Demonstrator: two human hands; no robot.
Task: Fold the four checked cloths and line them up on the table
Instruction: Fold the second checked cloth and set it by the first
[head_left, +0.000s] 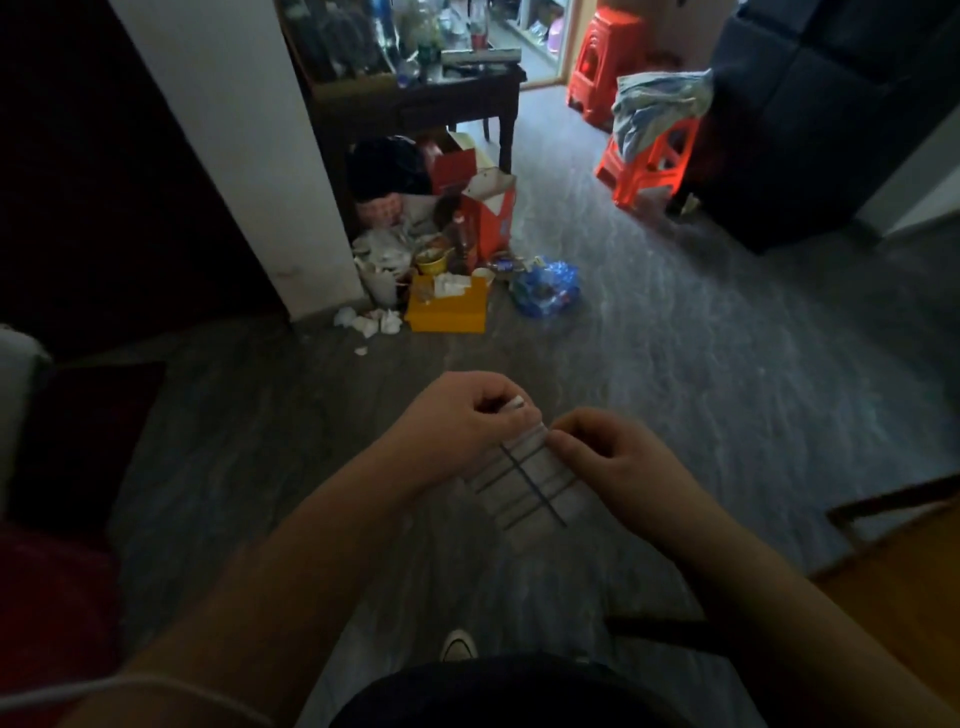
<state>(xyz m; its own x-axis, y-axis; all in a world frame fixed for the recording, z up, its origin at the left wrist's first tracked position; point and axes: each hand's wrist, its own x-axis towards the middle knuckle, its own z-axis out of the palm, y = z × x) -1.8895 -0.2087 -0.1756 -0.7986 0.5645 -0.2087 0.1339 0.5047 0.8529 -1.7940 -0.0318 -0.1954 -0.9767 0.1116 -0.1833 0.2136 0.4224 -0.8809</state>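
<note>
White checked cloth (535, 483), held in the air above the grey floor (727, 389). Left hand (462, 421) and right hand (613, 460), close together, each pinch its upper edge with curled fingers. Beyond: yellow box (447, 309), red stool (649, 161).

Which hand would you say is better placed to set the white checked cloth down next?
Probably the right hand: both it and the left hand pinch the white checked cloth in mid-air, but the brown wooden surface lies on its side, closer to it.
</note>
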